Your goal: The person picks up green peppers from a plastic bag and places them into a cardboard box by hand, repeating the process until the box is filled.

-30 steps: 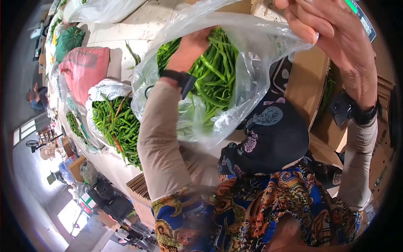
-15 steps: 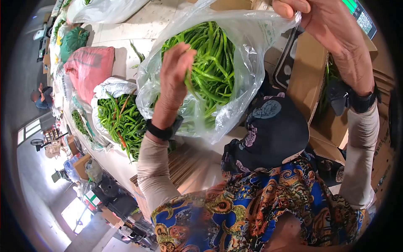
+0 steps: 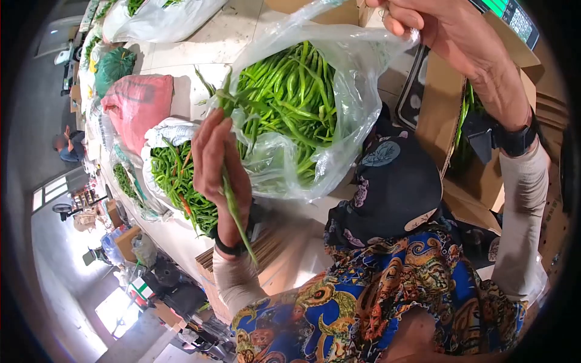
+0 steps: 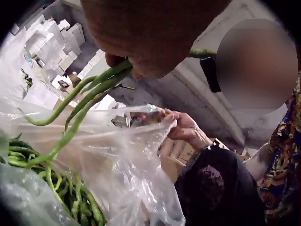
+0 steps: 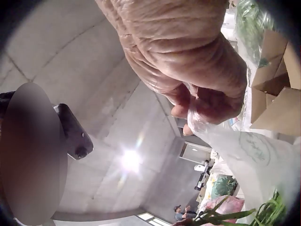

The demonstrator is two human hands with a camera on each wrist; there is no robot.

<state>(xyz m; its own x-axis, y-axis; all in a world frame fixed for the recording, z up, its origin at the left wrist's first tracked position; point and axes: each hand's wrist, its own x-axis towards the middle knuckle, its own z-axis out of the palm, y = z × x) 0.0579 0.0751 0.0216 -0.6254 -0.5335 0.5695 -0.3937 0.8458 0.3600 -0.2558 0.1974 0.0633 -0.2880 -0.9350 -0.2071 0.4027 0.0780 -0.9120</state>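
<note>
In the head view the left hand (image 3: 219,169) holds a few long green peppers (image 3: 230,202), raised at the left side of a clear plastic bag (image 3: 360,78). The same hand (image 4: 150,42) fills the top of the left wrist view, peppers (image 4: 89,96) sticking out of its grip. Many green peppers (image 3: 290,91) lie inside the bag. Pinched in the right hand (image 3: 451,39) is the bag's upper rim, pulled up and to the right; the right wrist view shows that hand (image 5: 188,61) with the gathered plastic (image 5: 200,125) between its fingers.
Left of the bag stand an open sack of peppers (image 3: 175,175), a pink sack (image 3: 139,106) and a green sack (image 3: 115,68). An open cardboard box (image 3: 439,109) and a scale display (image 3: 514,21) are at the right. Flat cardboard (image 3: 242,260) is stacked near the left sleeve.
The left hand came out of the bag and moved left and down, now with peppers clearly in its grip. The right hand keeps hold of the rim, slightly shifted left.
</note>
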